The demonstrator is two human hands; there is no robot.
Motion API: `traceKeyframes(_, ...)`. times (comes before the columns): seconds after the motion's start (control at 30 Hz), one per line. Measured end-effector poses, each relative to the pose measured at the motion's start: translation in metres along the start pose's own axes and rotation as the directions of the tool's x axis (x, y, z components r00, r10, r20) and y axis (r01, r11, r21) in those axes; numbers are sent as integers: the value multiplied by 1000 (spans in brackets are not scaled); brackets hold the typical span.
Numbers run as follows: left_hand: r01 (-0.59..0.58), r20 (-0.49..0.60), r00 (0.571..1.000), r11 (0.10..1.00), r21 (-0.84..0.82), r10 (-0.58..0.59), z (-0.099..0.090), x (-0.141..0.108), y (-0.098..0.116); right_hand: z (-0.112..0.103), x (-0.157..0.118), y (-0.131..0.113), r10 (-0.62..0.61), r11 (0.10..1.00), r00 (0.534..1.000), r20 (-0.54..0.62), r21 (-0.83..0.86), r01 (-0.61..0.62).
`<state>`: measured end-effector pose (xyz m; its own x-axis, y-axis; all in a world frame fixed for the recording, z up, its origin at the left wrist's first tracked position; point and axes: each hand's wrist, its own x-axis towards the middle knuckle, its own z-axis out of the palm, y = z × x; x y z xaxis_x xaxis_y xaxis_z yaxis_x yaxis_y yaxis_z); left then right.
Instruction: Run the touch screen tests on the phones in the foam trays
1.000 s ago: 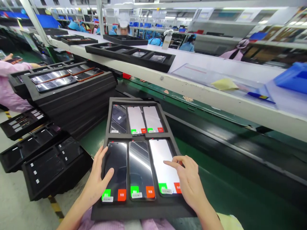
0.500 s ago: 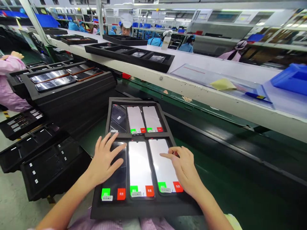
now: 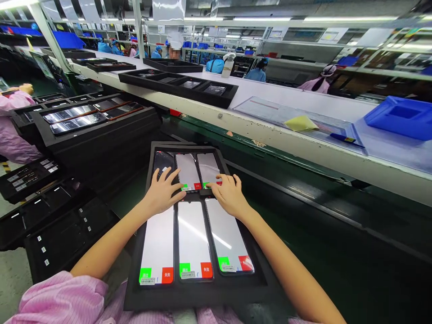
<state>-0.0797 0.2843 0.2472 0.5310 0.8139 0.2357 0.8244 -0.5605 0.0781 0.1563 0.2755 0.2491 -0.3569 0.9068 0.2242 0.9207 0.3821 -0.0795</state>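
Head cam: left hand (image 3: 162,195) spread, right hand (image 3: 231,195) loosely fanned, slick phones (image 3: 194,236) nested below in wide-edged matte tray (image 3: 192,298)

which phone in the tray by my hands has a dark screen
The far-row phone at left, partly covered by your left hand; the other five phones show white.

Lower end of upper-left phone (image 3: 164,160) hidden, seemingly beneath the left hand (image 3: 162,194)
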Motion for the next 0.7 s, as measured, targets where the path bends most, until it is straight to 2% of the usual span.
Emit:
traceKeyframes(0.1, 135, -73, 987, 987, -91, -142, -9, -23, 5, -6, -20, -5, 25, 999, 997, -71, 32, -23)
traceKeyframes(0.2, 321, -135, 919, 901, -291, -371, -12, -72, 14, -15, -66, -10, -32, 992, 991, -129, 121, 48)
traceKeyframes(0.23, 383, -97, 888, 838, -388, -450, -11, -92, 17, -17, -84, -11, -72, 985, 989, -132, 149, 92)
traceKeyframes(0.27, 441, -7, 859, 747, -499, -512, -9, -112, 21, -20, -100, -13, -119, 974, 983, -139, 174, 142)
traceKeyframes(0.37, 459, 197, 838, 461, -759, -510, 1, -161, 35, -23, -137, -20, -198, 953, 971, -137, 205, 223)
traceKeyframes(0.43, 484, 255, 810, 356, -799, -529, 8, -178, 44, -23, -148, -26, -181, 958, 975, -131, 202, 205)
traceKeyframes(0.5, 511, 267, 780, 331, -793, -566, 12, -184, 51, -23, -151, -32, -109, 968, 981, -161, 206, 142)
traceKeyframes(0.57, 520, 264, 776, 343, -783, -572, 15, -183, 53, -25, -148, -37, -95, 971, 978, -184, 198, 132)
traceKeyframes(0.7, 477, 236, 809, 367, -798, -539, 19, -182, 49, -30, -135, -55, -311, 935, 948, -74, 154, 319)
